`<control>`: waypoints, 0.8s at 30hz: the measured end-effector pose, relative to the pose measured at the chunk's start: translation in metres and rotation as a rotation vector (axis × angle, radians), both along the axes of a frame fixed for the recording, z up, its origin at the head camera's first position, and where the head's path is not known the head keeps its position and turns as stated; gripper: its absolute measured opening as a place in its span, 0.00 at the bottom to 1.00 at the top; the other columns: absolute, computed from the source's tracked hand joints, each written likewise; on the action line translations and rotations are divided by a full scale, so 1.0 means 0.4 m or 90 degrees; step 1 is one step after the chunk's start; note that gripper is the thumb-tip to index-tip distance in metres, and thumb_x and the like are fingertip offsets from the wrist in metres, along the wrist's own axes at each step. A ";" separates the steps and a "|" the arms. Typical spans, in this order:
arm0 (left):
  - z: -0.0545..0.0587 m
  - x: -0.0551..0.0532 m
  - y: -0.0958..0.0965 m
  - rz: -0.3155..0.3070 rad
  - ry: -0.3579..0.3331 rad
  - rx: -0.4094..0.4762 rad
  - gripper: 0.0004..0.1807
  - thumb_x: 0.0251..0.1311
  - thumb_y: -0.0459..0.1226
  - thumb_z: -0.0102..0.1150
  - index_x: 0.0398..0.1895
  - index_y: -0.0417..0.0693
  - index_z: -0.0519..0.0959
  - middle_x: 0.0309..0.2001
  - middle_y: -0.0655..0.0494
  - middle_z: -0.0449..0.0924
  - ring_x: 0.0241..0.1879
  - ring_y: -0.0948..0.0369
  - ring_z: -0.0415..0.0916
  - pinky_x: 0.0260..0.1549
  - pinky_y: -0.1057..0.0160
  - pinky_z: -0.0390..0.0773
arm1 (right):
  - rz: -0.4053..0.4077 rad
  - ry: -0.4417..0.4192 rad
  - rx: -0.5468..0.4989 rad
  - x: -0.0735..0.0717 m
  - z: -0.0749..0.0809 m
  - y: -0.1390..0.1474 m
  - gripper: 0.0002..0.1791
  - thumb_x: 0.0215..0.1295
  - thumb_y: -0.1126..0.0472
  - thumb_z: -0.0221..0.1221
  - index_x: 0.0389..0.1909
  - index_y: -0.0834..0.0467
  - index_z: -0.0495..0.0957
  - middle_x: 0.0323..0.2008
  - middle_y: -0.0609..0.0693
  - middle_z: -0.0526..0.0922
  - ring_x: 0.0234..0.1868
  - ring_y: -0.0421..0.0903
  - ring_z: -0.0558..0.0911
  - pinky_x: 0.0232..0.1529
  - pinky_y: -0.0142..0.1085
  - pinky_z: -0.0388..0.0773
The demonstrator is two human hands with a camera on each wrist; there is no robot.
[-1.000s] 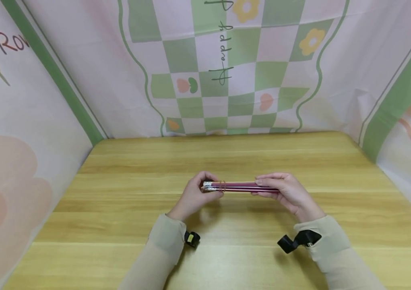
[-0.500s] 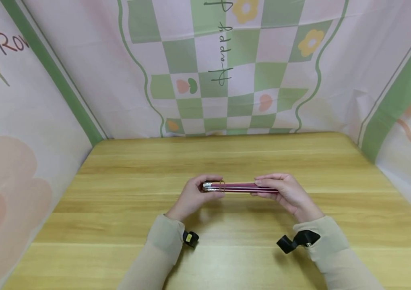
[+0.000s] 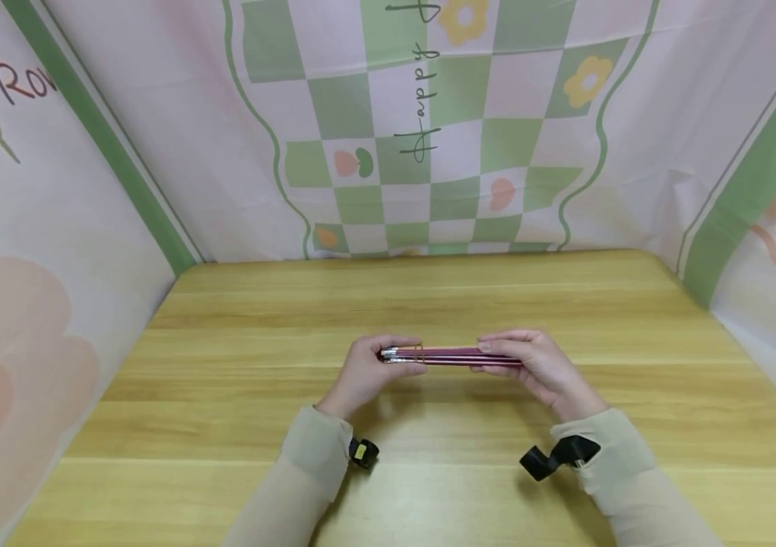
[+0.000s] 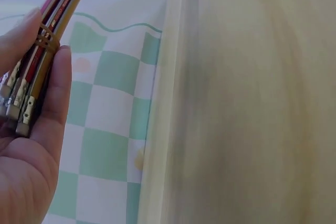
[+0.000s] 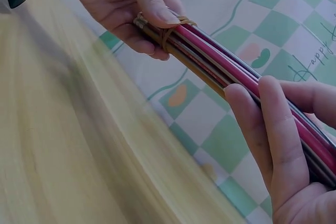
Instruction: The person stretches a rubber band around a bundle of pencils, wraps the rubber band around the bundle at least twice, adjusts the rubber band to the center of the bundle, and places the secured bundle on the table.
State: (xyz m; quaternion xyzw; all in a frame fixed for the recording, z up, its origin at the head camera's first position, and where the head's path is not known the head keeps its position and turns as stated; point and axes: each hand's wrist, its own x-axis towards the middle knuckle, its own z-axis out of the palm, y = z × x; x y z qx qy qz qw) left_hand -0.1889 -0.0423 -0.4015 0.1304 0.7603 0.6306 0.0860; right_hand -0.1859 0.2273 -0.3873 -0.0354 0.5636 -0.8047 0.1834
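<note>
Pencil bundle (image 3: 452, 356): aloft, just above the tabletop (image 3: 429, 304).
Brown band (image 5: 167, 38): looped around the bundle near its erasers (image 4: 22, 129).
Left hand (image 3: 360, 372): you grip the bundle's eraser end.
Right hand (image 3: 545, 368): you pinch the bundle's opposite end.
Checked backdrop (image 3: 408, 199): hanging beyond the bundle.

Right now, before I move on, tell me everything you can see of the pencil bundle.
The pencil bundle is glossy, its shafts pink, red, mustard and dark, with silvery ferrules and greyish erasers at one end. A brown band, apparently elastic, loops round it near that end. It is held crosswise above the table, the left hand gripping the eraser end, the right hand the other, whose tips are hidden.
</note>
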 end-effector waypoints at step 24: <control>0.014 0.006 -0.009 -0.023 -0.005 -0.094 0.26 0.48 0.40 0.78 0.53 0.47 0.84 0.47 0.54 0.87 0.38 0.64 0.80 0.39 0.65 0.80 | 0.004 0.000 0.021 -0.003 -0.029 -0.023 0.18 0.67 0.76 0.53 0.32 0.56 0.88 0.32 0.55 0.88 0.32 0.50 0.89 0.38 0.31 0.84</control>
